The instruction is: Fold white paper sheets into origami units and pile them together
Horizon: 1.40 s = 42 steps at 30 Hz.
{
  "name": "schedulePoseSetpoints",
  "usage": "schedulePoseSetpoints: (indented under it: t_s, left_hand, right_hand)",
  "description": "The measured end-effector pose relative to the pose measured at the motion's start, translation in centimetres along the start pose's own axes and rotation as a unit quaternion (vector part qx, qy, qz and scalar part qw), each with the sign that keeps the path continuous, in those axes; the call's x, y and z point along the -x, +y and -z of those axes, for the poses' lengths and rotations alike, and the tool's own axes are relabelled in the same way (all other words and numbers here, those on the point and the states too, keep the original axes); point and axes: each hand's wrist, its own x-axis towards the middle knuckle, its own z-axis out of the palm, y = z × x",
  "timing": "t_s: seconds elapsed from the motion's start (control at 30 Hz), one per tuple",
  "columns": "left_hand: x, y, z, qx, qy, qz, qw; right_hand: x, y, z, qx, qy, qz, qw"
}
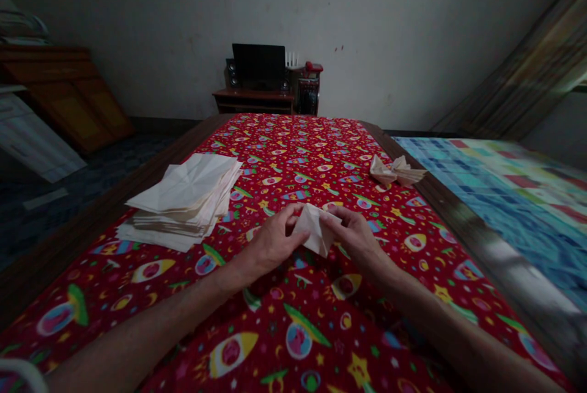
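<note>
A small folded piece of pale paper [316, 229] is held just above the red patterned cloth [321, 332]. My left hand [271, 242] pinches its left side with curled fingers. My right hand [354, 235] grips its right side, fingers closed on the fold. Both forearms reach in from the bottom edge of the view.
A stack of pale paper sheets [186, 200] lies to the left of my hands. Finished folded paper shapes [395, 172] sit at the far right of the cloth, near the wooden edge [463, 222]. A blue patterned mat [499, 197] lies to the right. A small desk with a monitor [259, 66] stands against the back wall.
</note>
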Motion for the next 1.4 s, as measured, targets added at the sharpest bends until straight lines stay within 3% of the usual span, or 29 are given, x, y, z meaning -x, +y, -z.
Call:
schedulePoseSetpoints:
  t_s: [0.07,0.13,0.27,0.37,0.47,0.57,0.9,1.4]
  left_hand:
    - [-0.1,-0.1,0.3,-0.075,0.036,0.008,0.997]
    - [-0.1,-0.4,0.7,-0.173,0.060,-0.004,0.983]
    - [0.3,-1.6,1.3,-0.311,0.087,-0.111,0.940]
    - [0.7,-2.1,1.8,-0.335,0.048,-0.187,0.922]
    - [0.9,-2.0,2.1,-0.331,-0.032,-0.220,0.917]
    - [0.7,-1.6,2.2,-0.325,-0.061,-0.207,0.921]
    - [-0.4,-1.0,2.3,-0.288,-0.110,-0.186,0.933]
    - [-0.8,-1.9,2.6,-0.187,-0.088,-0.181,0.962]
  right_hand:
    - [0.1,0.2,0.1,0.130,-0.015,0.028,0.991]
    - [0.2,0.4,0.3,0.260,-0.024,0.058,0.964]
    - [0.5,1.1,0.5,0.370,-0.017,0.133,0.919]
    - [0.9,1.7,0.3,0.398,0.004,0.213,0.892]
    - [1.4,2.1,0.1,0.420,-0.043,0.264,0.867]
    - [1.7,1.9,0.0,0.399,-0.103,0.284,0.866]
    - [2.2,1.9,0.1,0.376,-0.117,0.296,0.870]
    - [2.2,2.2,0.1,0.390,-0.111,0.304,0.862]
